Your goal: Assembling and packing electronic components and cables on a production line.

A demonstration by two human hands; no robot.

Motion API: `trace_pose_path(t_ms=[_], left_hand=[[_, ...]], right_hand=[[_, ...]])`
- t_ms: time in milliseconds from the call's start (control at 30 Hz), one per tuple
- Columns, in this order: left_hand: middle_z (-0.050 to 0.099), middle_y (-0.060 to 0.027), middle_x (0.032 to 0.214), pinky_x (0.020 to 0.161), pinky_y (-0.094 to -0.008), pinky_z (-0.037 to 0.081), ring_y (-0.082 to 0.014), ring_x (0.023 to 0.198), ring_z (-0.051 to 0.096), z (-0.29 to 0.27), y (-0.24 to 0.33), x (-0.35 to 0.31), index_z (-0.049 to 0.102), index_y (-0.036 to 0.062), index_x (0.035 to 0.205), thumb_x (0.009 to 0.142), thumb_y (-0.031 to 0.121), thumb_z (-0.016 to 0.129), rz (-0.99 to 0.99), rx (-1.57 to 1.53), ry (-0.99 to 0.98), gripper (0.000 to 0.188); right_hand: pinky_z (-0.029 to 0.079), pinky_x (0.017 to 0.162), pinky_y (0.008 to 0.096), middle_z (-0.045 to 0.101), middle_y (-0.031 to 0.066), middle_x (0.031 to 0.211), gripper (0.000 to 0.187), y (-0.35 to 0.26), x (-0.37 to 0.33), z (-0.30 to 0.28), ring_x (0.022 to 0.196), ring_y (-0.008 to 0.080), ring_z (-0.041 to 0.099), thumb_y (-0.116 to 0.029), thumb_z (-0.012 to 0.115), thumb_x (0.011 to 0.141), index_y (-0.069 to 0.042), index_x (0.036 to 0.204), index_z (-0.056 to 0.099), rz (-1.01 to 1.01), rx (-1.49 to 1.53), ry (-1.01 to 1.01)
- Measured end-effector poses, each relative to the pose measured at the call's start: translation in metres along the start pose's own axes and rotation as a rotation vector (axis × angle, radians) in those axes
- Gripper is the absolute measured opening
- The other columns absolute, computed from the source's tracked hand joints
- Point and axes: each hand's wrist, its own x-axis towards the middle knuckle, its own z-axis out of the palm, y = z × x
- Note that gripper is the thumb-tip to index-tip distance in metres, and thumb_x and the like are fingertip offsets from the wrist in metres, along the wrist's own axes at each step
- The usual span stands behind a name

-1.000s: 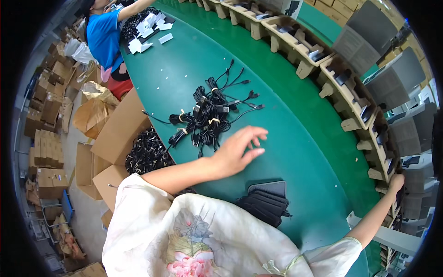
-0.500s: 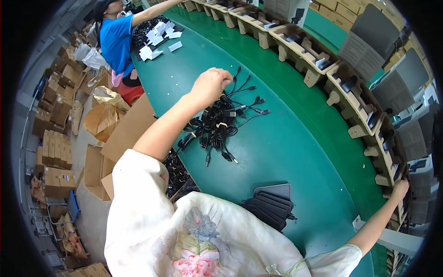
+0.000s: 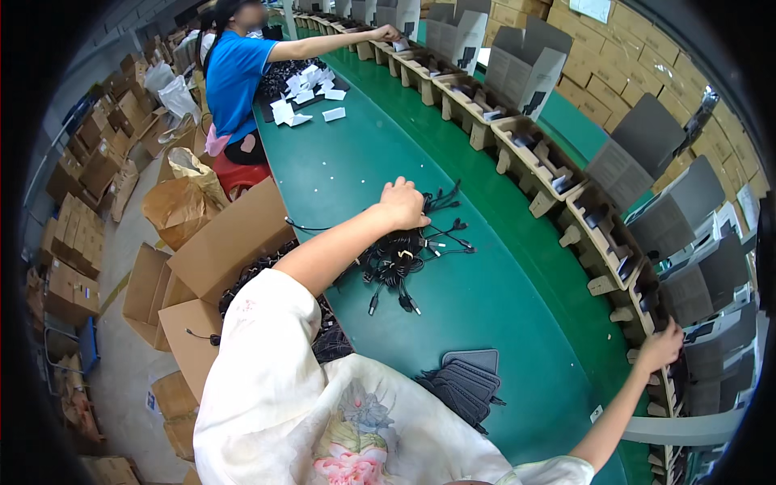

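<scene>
My left hand [image 3: 403, 205] rests on the far side of a pile of black cables [image 3: 398, 263], its fingers bent down onto them. The cables are coiled into tied bundles, with plugs sticking out around them. On the far right, my right hand [image 3: 663, 347] reaches over a brown molded-pulp tray [image 3: 647, 303] in the row, its fingers closed at the edge. Whatever lies between those fingers is too small to make out. Flat black pouches [image 3: 469, 376] lie fanned out in front of me on the green table [image 3: 404, 339].
Trays with grey printed box lids [image 3: 643, 137] line the green conveyor [image 3: 517, 226]. An open carton [image 3: 230, 242] of cables stands left of the table. A person in blue [image 3: 238, 77] reaches over the line beyond white paper slips [image 3: 307, 85]. A grey bar [image 3: 687, 428] crosses at lower right.
My left hand has come down from above the cables onto the pile. My right hand is still at the trays, which sit differently in view. The person in blue now reaches into a tray.
</scene>
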Motion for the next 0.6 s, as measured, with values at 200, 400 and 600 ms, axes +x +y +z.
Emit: trace_pose_path(t_ms=[200,400,600], left_hand=[[0.060,-0.0166,0.088,0.075,-0.0372,0.047,-0.0318,0.087,0.057,-0.036,0.035,-0.022,0.052,-0.0010,0.095,0.080,0.018,0.064,0.274,-0.483,0.540,0.027],[0.061,-0.0097,0.086,0.071,-0.0282,0.047,-0.0187,0.078,0.060,-0.077,0.072,-0.061,0.050,-0.0006,0.102,0.084,0.008,0.059,0.424,-1.159,0.407,0.022],[0.060,-0.0052,0.088,0.072,-0.0235,0.046,-0.0095,0.081,0.058,-0.076,0.091,-0.073,0.051,-0.0012,0.103,0.086,0.009,0.058,0.484,-1.249,0.302,0.021]], right_hand=[[0.044,0.082,0.0353,0.054,0.0137,0.112,0.031,-0.135,-0.005,-0.125,0.100,0.0290,0.054,-0.005,0.052,0.085,-0.008,0.115,0.055,-0.289,0.802,-0.035],[0.046,0.077,0.0341,0.058,0.0117,0.105,0.033,-0.220,-0.007,-0.217,0.093,0.0254,0.057,-0.012,0.056,0.085,-0.005,0.118,0.053,-0.407,1.192,-0.119],[0.047,0.057,0.0256,0.064,0.0059,0.081,0.023,-0.203,-0.003,-0.224,0.063,0.0112,0.059,-0.009,0.057,0.086,-0.001,0.107,0.058,0.010,1.774,-0.966]])
